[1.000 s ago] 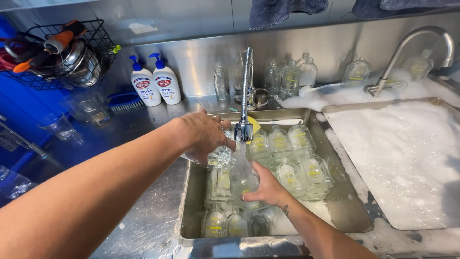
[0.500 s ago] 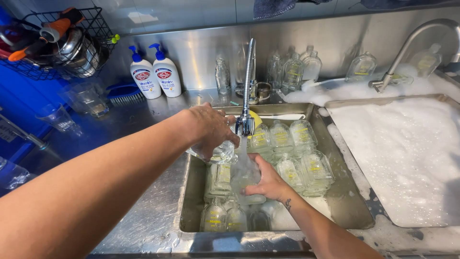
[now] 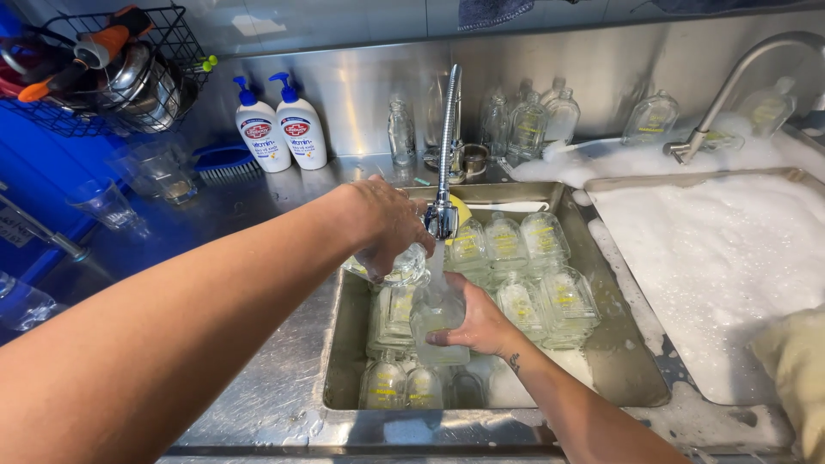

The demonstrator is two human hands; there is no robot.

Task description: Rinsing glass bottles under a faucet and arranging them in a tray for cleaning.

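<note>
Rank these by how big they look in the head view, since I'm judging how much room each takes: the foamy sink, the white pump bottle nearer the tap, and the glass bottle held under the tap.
1. foamy sink
2. white pump bottle and glass bottle: alike; the glass bottle is nearer, so unsure.

wall: steel backsplash [image 3: 361,77] | counter: wet steel [image 3: 258,395] | left: blue surface [image 3: 43,185] | light: bright, reflective

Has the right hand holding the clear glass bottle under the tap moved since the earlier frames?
No. The right hand keeps the clear glass bottle directly below the steel tap spout, as before. The small shift in frame looks like camera motion.
</note>
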